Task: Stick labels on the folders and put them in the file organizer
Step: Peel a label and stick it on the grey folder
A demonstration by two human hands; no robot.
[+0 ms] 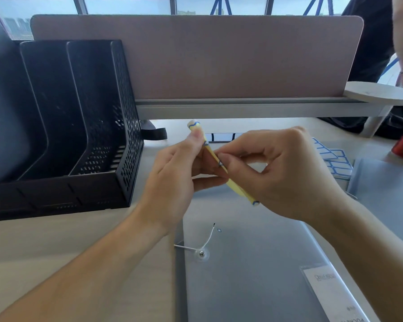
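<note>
A thin, yellow-backed label sheet (211, 152) with blue-edged labels is held edge-on above the smooth grey plastic folder (254, 263). The left hand (175, 173) pinches its upper part; the right hand (281, 173) nips its middle between thumb and forefinger. A black perforated file organizer (79, 126) stands to the left.

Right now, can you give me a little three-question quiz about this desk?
1. True or false: the left hand and right hand both pinch the label sheet.
2. The file organizer stands: A) left of the hands, B) right of them, C) on the folder.
3. What colour is the organizer?
Key: 1 true; 2 A; 3 black.
</note>
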